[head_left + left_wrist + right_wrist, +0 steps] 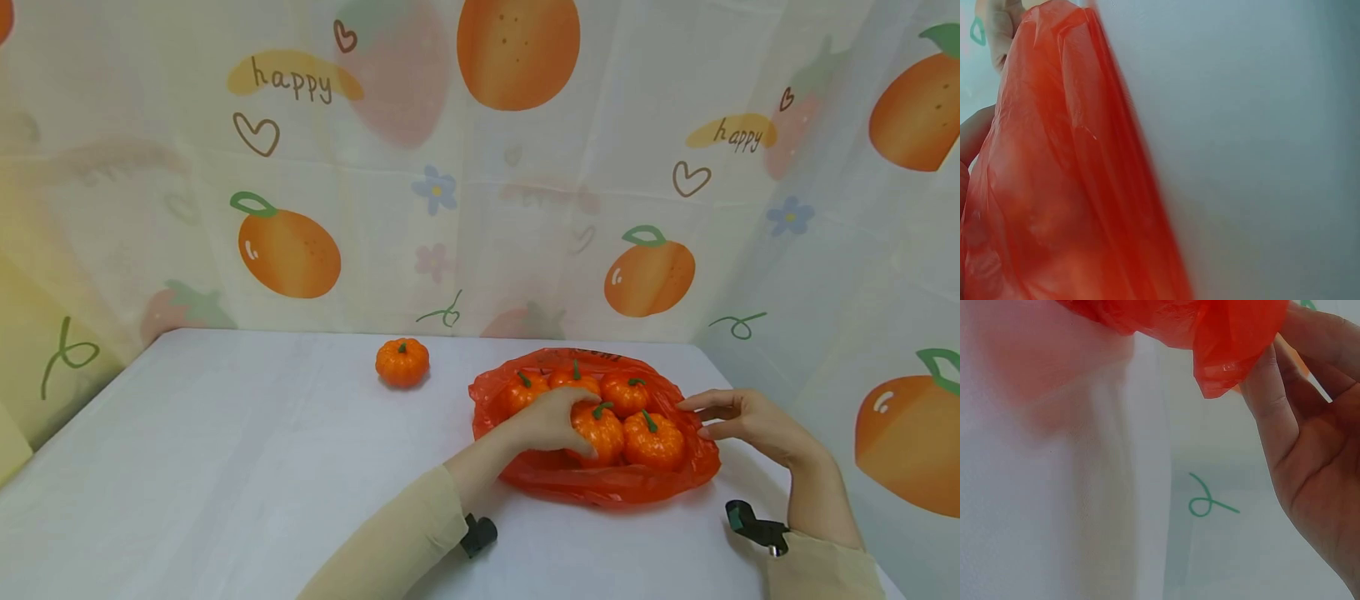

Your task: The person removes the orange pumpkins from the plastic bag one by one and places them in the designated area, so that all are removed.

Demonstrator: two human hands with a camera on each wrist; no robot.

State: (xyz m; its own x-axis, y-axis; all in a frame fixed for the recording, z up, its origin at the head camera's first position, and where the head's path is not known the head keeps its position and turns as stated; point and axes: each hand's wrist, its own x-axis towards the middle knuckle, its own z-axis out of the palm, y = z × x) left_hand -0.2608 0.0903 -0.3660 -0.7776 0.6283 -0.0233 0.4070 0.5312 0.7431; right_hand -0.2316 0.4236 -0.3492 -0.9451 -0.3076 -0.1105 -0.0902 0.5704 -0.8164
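A red plastic bag (pixel 600 490) lies spread open at the right of the table, holding several small orange pumpkins with green stems. My left hand (pixel 546 422) reaches in over its near left side, thumb and fingers curved around the front pumpkin (pixel 602 435). Another pumpkin (pixel 654 442) sits just right of that one. At the bag's right rim, my right hand (pixel 757 423) holds the plastic between thumb and fingers; the right wrist view shows the bag's corner (pixel 1225 362) at the fingertips. Bag film (pixel 1072 175) fills the left wrist view's left side and hides the pumpkins there.
One more orange pumpkin (pixel 402 363) stands alone near the table's back edge, left of the bag. The table (pixel 225 467) has a white cover. A curtain (pixel 480 192) printed with fruit hangs behind it and along the right.
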